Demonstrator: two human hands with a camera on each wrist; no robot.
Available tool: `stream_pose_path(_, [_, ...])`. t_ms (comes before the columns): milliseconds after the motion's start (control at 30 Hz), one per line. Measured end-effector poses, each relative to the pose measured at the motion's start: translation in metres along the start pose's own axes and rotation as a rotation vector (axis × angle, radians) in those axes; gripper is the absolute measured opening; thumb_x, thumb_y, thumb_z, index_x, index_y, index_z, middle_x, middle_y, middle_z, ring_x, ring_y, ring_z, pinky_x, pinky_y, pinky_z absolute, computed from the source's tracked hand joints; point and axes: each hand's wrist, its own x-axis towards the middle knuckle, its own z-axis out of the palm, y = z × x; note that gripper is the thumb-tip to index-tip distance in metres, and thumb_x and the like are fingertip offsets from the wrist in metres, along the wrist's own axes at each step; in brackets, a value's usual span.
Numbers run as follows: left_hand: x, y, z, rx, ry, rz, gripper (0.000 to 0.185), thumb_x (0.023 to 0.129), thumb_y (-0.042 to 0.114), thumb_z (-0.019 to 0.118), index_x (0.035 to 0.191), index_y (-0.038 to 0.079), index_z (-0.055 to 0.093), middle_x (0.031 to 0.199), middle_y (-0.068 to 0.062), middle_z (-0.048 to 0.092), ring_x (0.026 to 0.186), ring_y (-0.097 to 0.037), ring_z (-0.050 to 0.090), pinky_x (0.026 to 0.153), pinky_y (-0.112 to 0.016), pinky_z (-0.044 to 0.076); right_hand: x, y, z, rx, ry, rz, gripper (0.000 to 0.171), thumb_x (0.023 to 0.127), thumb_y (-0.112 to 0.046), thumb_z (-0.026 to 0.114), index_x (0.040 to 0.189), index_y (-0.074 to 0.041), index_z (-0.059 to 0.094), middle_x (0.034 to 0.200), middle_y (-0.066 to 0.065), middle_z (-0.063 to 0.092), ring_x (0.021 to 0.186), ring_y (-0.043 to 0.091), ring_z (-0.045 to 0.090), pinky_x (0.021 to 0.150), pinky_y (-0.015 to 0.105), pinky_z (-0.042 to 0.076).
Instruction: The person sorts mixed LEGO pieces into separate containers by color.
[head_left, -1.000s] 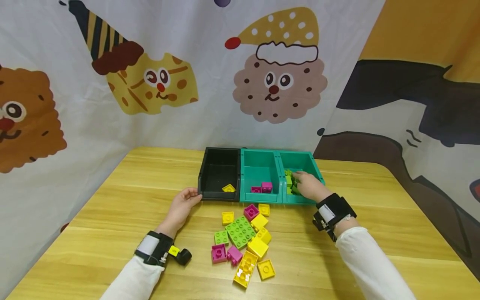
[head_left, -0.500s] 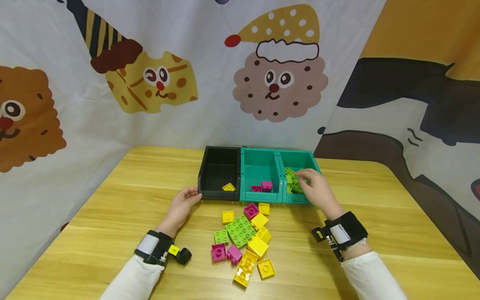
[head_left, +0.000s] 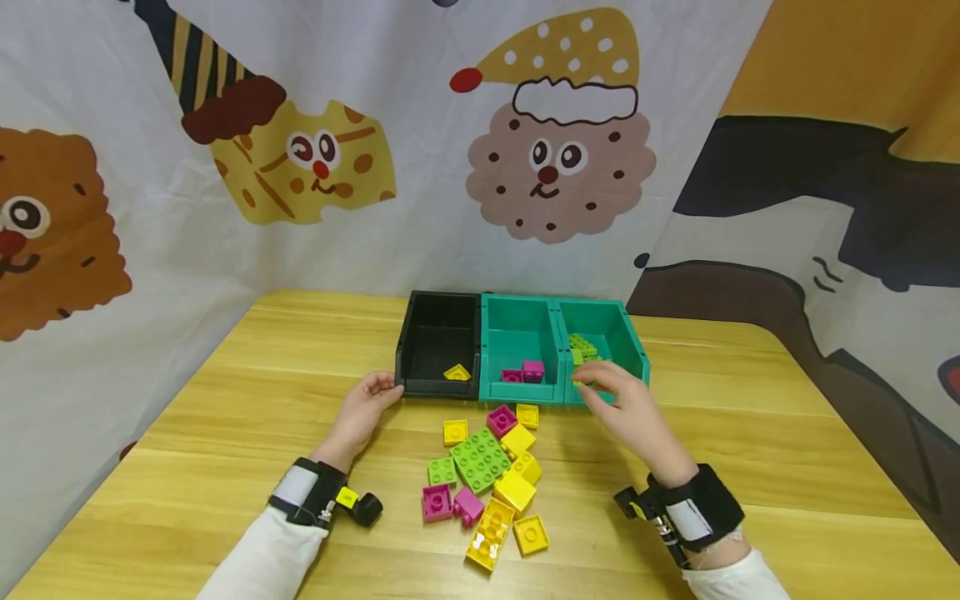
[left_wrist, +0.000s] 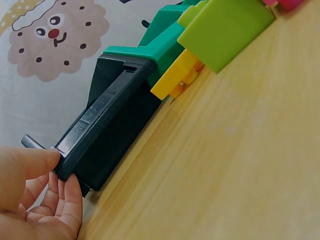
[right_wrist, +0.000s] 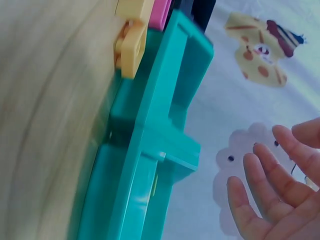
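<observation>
My left hand (head_left: 364,412) grips the front left corner of the black bin (head_left: 438,388). In the left wrist view the thumb (left_wrist: 42,161) lies on the bin's rim, with the fingers below against its wall. One yellow piece (head_left: 457,373) lies in that bin. Over the front of the right teal bin (head_left: 641,358), my right hand (head_left: 626,404) hovers with nothing in it. Its fingers (right_wrist: 265,185) are spread and loosely bent in the right wrist view. Green blocks (head_left: 581,344) lie in that bin, partly hidden by the hand.
The middle teal bin (head_left: 520,321) holds magenta blocks (head_left: 533,371). In front of the bins lie loose blocks: a large green block (head_left: 480,461), a small green block (head_left: 442,472), several yellow blocks (head_left: 515,491) and magenta blocks (head_left: 437,503). A printed cloth (head_left: 420,250) hangs behind the wooden table (head_left: 300,350).
My right hand has drawn back from inside the right teal bin toward its front edge, leaving the green blocks there. The left hand stays on the black bin's corner.
</observation>
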Motion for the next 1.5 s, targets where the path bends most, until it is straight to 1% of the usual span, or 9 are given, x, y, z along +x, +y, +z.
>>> stream_pose_path(67, [0.001,0.0,0.0,0.0,-0.004,0.0,0.021,0.092,0.002,0.058,0.11,-0.006,0.052,0.093,-0.001,0.053,0.089,-0.01,0.049,0.075,-0.016,0.045,-0.004,-0.005,0.003,-0.008,-0.02,-0.023,0.019,0.091,-0.008,0.061,0.108,-0.004,0.067,0.117,0.012,0.062,0.107,0.03,0.058,0.079,0.045,0.054])
stream_pose_path(167, [0.001,0.0,0.0,-0.002,-0.007,-0.001,0.021,0.092,0.003,0.057,0.11,-0.006,0.052,0.093,0.0,0.053,0.089,-0.01,0.049,0.075,-0.017,0.045,-0.008,-0.013,0.008,-0.016,-0.072,-0.056,0.023,0.088,-0.011,0.065,0.111,-0.006,0.066,0.118,0.009,0.062,0.107,0.029,0.059,0.082,0.044,0.053])
stream_pose_path(300, [-0.001,0.002,-0.001,0.003,-0.007,-0.003,0.022,0.092,0.004,0.058,0.111,-0.005,0.052,0.093,0.0,0.053,0.089,-0.009,0.048,0.076,-0.017,0.044,-0.012,-0.028,0.013,-0.032,-0.162,-0.112,0.036,0.085,-0.02,0.071,0.118,-0.008,0.062,0.123,0.008,0.059,0.112,0.028,0.056,0.091,0.047,0.049])
stream_pose_path(533, [-0.002,0.004,-0.001,0.014,-0.01,-0.01,0.022,0.093,0.005,0.058,0.112,-0.005,0.052,0.095,-0.001,0.054,0.089,-0.009,0.048,0.076,-0.017,0.044,-0.023,-0.053,0.019,-0.087,-0.253,-0.195,0.057,0.076,-0.034,0.079,0.124,-0.01,0.059,0.13,0.008,0.054,0.116,0.027,0.053,0.092,0.044,0.049])
stream_pose_path(700, [-0.002,0.003,-0.001,0.006,-0.008,-0.007,0.022,0.092,0.004,0.057,0.112,-0.005,0.052,0.094,0.0,0.053,0.089,-0.009,0.048,0.076,-0.016,0.044,-0.029,-0.063,0.028,-0.163,-0.391,-0.211,0.066,0.073,-0.04,0.079,0.13,-0.015,0.056,0.139,0.009,0.047,0.123,0.029,0.048,0.095,0.046,0.048])
stream_pose_path(800, [-0.001,0.002,-0.001,0.002,-0.008,-0.005,0.022,0.092,0.004,0.057,0.111,-0.005,0.052,0.094,0.0,0.053,0.089,-0.009,0.048,0.076,-0.016,0.044,-0.031,-0.066,0.034,-0.202,-0.473,-0.204,0.068,0.072,-0.043,0.08,0.131,-0.018,0.055,0.14,0.008,0.046,0.125,0.029,0.046,0.098,0.048,0.045])
stream_pose_path(967, [-0.002,0.002,-0.001,-0.002,-0.008,-0.009,0.021,0.092,0.004,0.058,0.111,-0.005,0.052,0.094,0.0,0.053,0.089,-0.009,0.048,0.075,-0.016,0.044,-0.033,-0.068,0.042,-0.229,-0.532,-0.195,0.064,0.07,-0.043,0.081,0.126,-0.019,0.059,0.137,0.006,0.049,0.123,0.027,0.046,0.099,0.048,0.044])
stream_pose_path(1233, [-0.004,0.003,-0.001,0.006,-0.016,-0.023,0.024,0.092,0.006,0.058,0.113,-0.005,0.051,0.096,-0.001,0.054,0.089,-0.009,0.048,0.075,-0.017,0.045,-0.033,-0.064,0.049,-0.258,-0.618,-0.2,0.049,0.074,-0.036,0.08,0.118,-0.019,0.065,0.129,0.004,0.056,0.116,0.023,0.052,0.095,0.041,0.048])
stream_pose_path(1500, [-0.002,0.003,-0.001,0.0,-0.013,-0.016,0.023,0.092,0.004,0.057,0.113,-0.006,0.052,0.095,-0.002,0.054,0.089,-0.009,0.048,0.076,-0.016,0.045,-0.032,-0.062,0.052,-0.274,-0.634,-0.231,0.037,0.077,-0.033,0.078,0.111,-0.02,0.068,0.114,-0.004,0.063,0.106,0.016,0.053,0.093,0.035,0.048])
